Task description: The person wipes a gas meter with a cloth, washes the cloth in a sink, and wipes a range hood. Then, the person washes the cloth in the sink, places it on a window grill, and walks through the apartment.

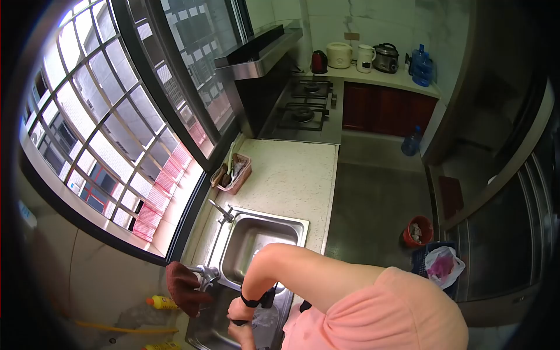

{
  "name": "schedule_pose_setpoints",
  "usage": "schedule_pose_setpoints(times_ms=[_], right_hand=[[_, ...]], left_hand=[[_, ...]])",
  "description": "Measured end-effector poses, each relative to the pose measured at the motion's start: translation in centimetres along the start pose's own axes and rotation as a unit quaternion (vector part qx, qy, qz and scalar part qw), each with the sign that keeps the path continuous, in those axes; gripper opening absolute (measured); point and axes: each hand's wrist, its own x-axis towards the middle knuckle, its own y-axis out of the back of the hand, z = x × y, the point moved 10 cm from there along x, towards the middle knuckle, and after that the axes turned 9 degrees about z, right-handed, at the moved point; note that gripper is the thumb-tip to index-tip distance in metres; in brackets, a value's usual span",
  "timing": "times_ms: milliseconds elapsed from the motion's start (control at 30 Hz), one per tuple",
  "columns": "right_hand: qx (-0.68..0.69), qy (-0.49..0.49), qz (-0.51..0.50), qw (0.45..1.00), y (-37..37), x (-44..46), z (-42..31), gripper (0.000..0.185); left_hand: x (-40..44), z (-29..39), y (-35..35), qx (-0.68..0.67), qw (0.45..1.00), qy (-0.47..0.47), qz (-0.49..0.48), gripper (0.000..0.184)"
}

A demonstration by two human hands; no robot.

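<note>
My right hand, with a black band at the wrist, reaches down over the near sink basin. Its fingers are curled closed against a small dark thing that is mostly hidden. Just below it in the view, my left hand is also closed, close against the right one; what it grips is hidden. Something clear and shiny, water or thin plastic, shows in the basin beside my hands. A brown cloth hangs over the tap by the wall.
A second sink basin adjoins, with a small tap. On the counter stands a pink basket of utensils. Farther off is a gas stove. Yellow bottles stand near the wall; a red bin is on the floor.
</note>
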Motion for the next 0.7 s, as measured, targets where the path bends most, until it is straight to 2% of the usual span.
schedule_pose_setpoints(times_ms=[100,200,367,467,700], right_hand=[[-0.064,0.060,0.013,0.996,0.5,0.2,-0.5,0.037],[-0.065,0.039,0.020,0.997,1.6,0.2,-0.2,0.028],[-0.091,0.093,0.046,0.990,3.5,-1.3,-0.5,0.029],[-0.099,0.110,0.053,0.988,4.3,-2.0,-0.2,0.029],[-0.096,0.164,0.115,0.975,6.8,-4.4,-0.5,0.018]], left_hand=[[0.3,-1.4,-1.1,-0.047,0.997,0.066,-0.011,0.023],[0.5,-2.7,-2.3,-0.098,0.986,0.130,-0.021,0.022],[0.1,-4.9,-4.6,-0.211,0.944,0.253,-0.035,0.025],[-0.4,-5.1,-5.4,-0.254,0.922,0.294,-0.006,0.023],[-1.1,-4.3,-7.3,-0.353,0.878,0.322,-0.027,0.023]])
